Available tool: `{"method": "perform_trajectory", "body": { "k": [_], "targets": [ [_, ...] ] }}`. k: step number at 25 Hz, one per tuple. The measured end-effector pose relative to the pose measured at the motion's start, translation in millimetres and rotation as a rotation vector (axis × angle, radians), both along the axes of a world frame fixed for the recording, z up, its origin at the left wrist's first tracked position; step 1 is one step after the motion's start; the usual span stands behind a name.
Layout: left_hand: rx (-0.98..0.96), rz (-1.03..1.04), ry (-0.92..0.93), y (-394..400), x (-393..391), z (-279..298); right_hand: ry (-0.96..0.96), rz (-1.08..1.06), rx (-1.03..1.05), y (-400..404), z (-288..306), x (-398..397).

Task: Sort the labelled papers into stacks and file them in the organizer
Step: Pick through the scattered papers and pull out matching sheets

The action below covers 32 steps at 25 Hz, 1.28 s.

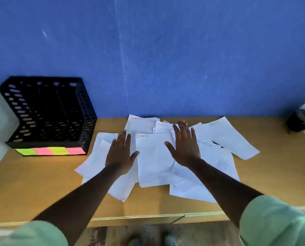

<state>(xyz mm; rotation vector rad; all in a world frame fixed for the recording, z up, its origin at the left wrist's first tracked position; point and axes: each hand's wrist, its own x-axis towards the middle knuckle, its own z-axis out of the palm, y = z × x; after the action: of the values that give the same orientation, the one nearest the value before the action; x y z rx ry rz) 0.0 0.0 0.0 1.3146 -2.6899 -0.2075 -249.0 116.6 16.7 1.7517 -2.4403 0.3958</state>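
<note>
Both hands, left hand (119, 155) and right hand (184, 145), lie flat with released grip on loose labelled papers (154, 162) scattered mid-desk (41, 181). Best start: match the two "SPORTS" sheets (162, 125), then file in the black organizer (47, 112), far left.

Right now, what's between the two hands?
In the head view, a white sheet headed SPORTS lies between the left hand and right hand, on the loose paper pile. Both hands are spread flat, holding nothing.
</note>
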Motion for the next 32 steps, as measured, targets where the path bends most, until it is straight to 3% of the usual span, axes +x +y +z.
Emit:
{"method": "perform_trajectory", "body": {
  "k": [5,9,24,29,32],
  "targets": [
    [0.257,0.136,-0.131,58.2,28.7,-71.8,-0.096,-0.069,0.303,65.3,-85.3,12.4],
    [0.372,0.212,-0.209,69.3,45.4,-98.8,-0.111,-0.081,0.463,87.1,-111.1,3.0],
    [0.472,0.129,-0.263,72.5,83.0,-125.2,-0.238,-0.097,0.539,109.4,-127.4,-20.0],
    [0.44,0.105,-0.126,78.5,97.9,-122.5,-0.19,-0.144,0.577,106.7,-122.5,-26.9],
    [0.343,0.385,0.08,67.1,96.2,-115.3,-0.081,-0.25,0.603,108.7,-120.9,-31.2]
  ]
}}
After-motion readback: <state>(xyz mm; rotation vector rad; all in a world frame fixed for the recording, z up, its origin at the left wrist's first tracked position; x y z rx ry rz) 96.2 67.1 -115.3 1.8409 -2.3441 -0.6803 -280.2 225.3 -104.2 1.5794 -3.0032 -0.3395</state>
